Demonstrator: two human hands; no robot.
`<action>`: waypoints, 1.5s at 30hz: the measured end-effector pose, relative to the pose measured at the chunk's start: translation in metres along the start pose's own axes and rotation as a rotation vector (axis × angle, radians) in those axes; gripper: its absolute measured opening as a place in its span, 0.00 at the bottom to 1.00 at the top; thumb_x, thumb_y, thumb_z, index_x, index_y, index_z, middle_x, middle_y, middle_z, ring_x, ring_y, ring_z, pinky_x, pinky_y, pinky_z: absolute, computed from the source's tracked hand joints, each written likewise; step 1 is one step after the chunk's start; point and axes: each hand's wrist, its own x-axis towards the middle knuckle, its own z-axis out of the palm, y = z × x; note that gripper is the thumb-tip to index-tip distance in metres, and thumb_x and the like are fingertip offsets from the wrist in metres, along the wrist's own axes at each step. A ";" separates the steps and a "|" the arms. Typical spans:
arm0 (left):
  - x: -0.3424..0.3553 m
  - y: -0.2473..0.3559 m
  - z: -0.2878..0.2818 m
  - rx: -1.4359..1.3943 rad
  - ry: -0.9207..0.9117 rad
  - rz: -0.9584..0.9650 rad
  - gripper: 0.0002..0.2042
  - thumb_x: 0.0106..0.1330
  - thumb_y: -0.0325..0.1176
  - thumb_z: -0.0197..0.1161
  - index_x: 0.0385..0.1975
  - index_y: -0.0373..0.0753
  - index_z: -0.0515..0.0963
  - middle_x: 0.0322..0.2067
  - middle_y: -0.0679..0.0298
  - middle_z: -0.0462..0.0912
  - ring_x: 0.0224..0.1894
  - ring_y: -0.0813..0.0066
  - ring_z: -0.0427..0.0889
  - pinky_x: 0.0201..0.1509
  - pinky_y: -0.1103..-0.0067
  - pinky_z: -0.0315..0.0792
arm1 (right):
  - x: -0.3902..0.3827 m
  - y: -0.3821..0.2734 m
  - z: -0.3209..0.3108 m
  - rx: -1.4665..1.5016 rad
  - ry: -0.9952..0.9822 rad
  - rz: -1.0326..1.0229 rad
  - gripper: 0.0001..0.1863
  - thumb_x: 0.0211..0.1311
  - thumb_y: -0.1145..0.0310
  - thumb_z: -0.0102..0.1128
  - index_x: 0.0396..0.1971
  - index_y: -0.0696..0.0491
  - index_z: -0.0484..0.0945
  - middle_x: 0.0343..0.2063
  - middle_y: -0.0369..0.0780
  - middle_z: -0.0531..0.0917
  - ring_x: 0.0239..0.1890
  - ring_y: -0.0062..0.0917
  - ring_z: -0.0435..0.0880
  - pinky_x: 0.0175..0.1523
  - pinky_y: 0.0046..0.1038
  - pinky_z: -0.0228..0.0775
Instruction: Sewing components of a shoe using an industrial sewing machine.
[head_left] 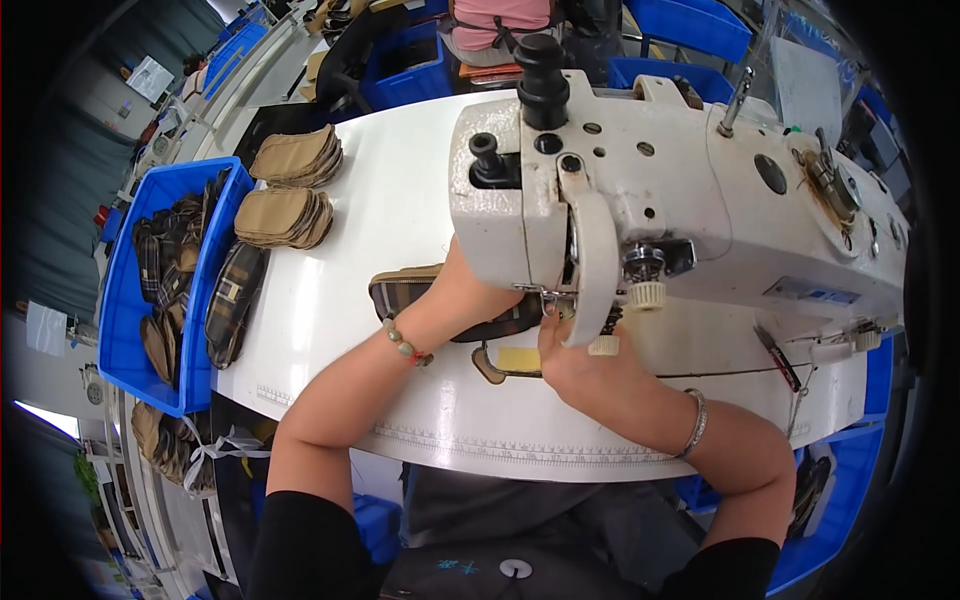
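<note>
A dark plaid fabric pouch piece (400, 292) with a tan zipper edge lies under the head of a white sewing machine (690, 190). My left hand (475, 290) rests over this piece from the left, its fingers hidden behind the machine head. Close to the needle and presser foot (548, 297), my right hand (592, 362) has its fingers bent in at the right end of the pouch piece; the white lever covers part of them. Just below the pouch are a yellow patch (519, 359) and a small tan-edged strip (487, 366).
Two stacks of tan panels (295, 157) (283, 218) stand at the table's far left. Beside them, a blue bin (157, 385) holds plaid pieces, and a plaid pouch (236, 303) leans against it. Thread snips (777, 358) lie at right. Another person (500, 22) sits beyond the table.
</note>
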 end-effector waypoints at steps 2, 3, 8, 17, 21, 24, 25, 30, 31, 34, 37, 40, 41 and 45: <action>0.000 0.002 0.001 -0.027 0.007 -0.031 0.16 0.51 0.23 0.68 0.42 0.38 0.82 0.39 0.57 0.85 0.44 0.56 0.83 0.48 0.68 0.77 | 0.000 -0.003 0.002 0.001 -0.049 0.022 0.14 0.47 0.83 0.63 0.38 0.63 0.80 0.30 0.37 0.80 0.26 0.21 0.79 0.20 0.23 0.64; 0.001 0.003 0.000 -0.029 0.003 -0.031 0.16 0.51 0.23 0.68 0.42 0.38 0.82 0.39 0.57 0.85 0.44 0.56 0.83 0.48 0.68 0.77 | 0.001 -0.004 0.002 0.003 -0.050 0.024 0.14 0.47 0.83 0.63 0.38 0.63 0.80 0.30 0.37 0.80 0.26 0.21 0.79 0.20 0.23 0.64; 0.000 0.003 0.001 -0.050 -0.004 -0.009 0.15 0.52 0.23 0.68 0.42 0.38 0.82 0.40 0.56 0.85 0.45 0.57 0.83 0.48 0.68 0.76 | 0.001 -0.013 0.023 0.110 0.068 0.085 0.12 0.46 0.79 0.63 0.35 0.63 0.79 0.18 0.35 0.80 0.18 0.23 0.79 0.19 0.24 0.64; 0.001 0.003 -0.001 -0.064 -0.037 -0.020 0.14 0.53 0.23 0.67 0.42 0.37 0.82 0.39 0.57 0.84 0.45 0.55 0.82 0.47 0.68 0.76 | 0.006 0.007 -0.010 0.409 0.077 0.189 0.16 0.46 0.76 0.62 0.37 0.66 0.80 0.13 0.39 0.79 0.15 0.26 0.80 0.20 0.28 0.68; -0.003 0.011 -0.012 0.097 -0.151 -0.081 0.13 0.55 0.25 0.66 0.42 0.40 0.82 0.40 0.59 0.84 0.46 0.56 0.82 0.49 0.68 0.74 | 0.005 0.008 -0.014 0.383 0.066 0.191 0.16 0.47 0.75 0.62 0.37 0.67 0.80 0.14 0.39 0.79 0.15 0.28 0.81 0.21 0.30 0.70; -0.015 0.029 -0.032 0.363 -0.185 -0.094 0.12 0.57 0.28 0.66 0.42 0.43 0.83 0.39 0.62 0.84 0.46 0.61 0.81 0.52 0.68 0.71 | 0.002 0.010 -0.017 0.358 0.073 0.196 0.17 0.47 0.75 0.62 0.38 0.67 0.80 0.14 0.40 0.79 0.17 0.29 0.81 0.22 0.30 0.71; -0.016 0.037 -0.040 0.470 -0.175 -0.067 0.13 0.56 0.30 0.67 0.42 0.44 0.84 0.39 0.64 0.84 0.46 0.63 0.81 0.53 0.68 0.70 | 0.003 0.012 -0.019 0.414 0.019 0.210 0.17 0.47 0.75 0.61 0.39 0.67 0.80 0.14 0.40 0.79 0.17 0.30 0.81 0.23 0.30 0.71; -0.037 0.044 -0.043 0.376 -0.343 0.128 0.16 0.55 0.35 0.68 0.44 0.46 0.84 0.39 0.69 0.83 0.45 0.67 0.81 0.52 0.71 0.73 | 0.007 0.009 -0.020 0.427 -0.009 0.232 0.18 0.46 0.74 0.62 0.40 0.66 0.80 0.14 0.40 0.79 0.17 0.30 0.81 0.23 0.30 0.70; -0.039 0.042 -0.041 0.380 -0.341 0.125 0.16 0.55 0.35 0.68 0.44 0.46 0.84 0.39 0.69 0.83 0.45 0.67 0.81 0.52 0.71 0.73 | 0.006 0.008 -0.022 0.437 -0.015 0.250 0.19 0.46 0.74 0.62 0.40 0.66 0.81 0.14 0.39 0.79 0.17 0.29 0.80 0.22 0.31 0.70; -0.042 0.033 -0.035 0.370 -0.370 0.086 0.15 0.56 0.35 0.67 0.45 0.46 0.84 0.39 0.68 0.83 0.45 0.68 0.81 0.50 0.73 0.74 | 0.003 0.001 -0.022 0.427 -0.037 0.246 0.21 0.44 0.74 0.63 0.42 0.66 0.81 0.14 0.38 0.79 0.16 0.28 0.80 0.20 0.30 0.67; -0.044 0.030 -0.032 0.370 -0.297 0.139 0.14 0.57 0.36 0.66 0.43 0.45 0.84 0.38 0.68 0.83 0.44 0.67 0.81 0.51 0.72 0.74 | 0.003 0.001 -0.026 0.394 -0.095 0.201 0.22 0.45 0.72 0.61 0.44 0.64 0.82 0.16 0.36 0.78 0.18 0.24 0.79 0.22 0.29 0.70; -0.041 0.026 -0.028 0.394 -0.312 0.135 0.12 0.59 0.37 0.64 0.42 0.45 0.83 0.38 0.68 0.83 0.44 0.66 0.81 0.51 0.72 0.74 | 0.004 0.001 -0.028 0.371 -0.121 0.189 0.22 0.48 0.71 0.58 0.45 0.62 0.82 0.20 0.35 0.78 0.20 0.23 0.79 0.26 0.29 0.75; -0.042 0.026 -0.028 0.389 -0.306 0.135 0.12 0.59 0.37 0.64 0.41 0.45 0.83 0.37 0.68 0.83 0.44 0.66 0.81 0.51 0.72 0.73 | 0.004 0.001 -0.028 0.371 -0.099 0.196 0.22 0.48 0.71 0.58 0.45 0.63 0.82 0.21 0.35 0.78 0.21 0.24 0.80 0.26 0.29 0.75; -0.044 0.022 -0.027 0.364 -0.270 0.165 0.10 0.61 0.38 0.63 0.38 0.44 0.82 0.37 0.67 0.83 0.43 0.66 0.81 0.50 0.72 0.73 | 0.004 0.001 -0.024 0.394 -0.062 0.190 0.23 0.49 0.71 0.58 0.46 0.63 0.81 0.21 0.35 0.78 0.22 0.25 0.80 0.27 0.31 0.75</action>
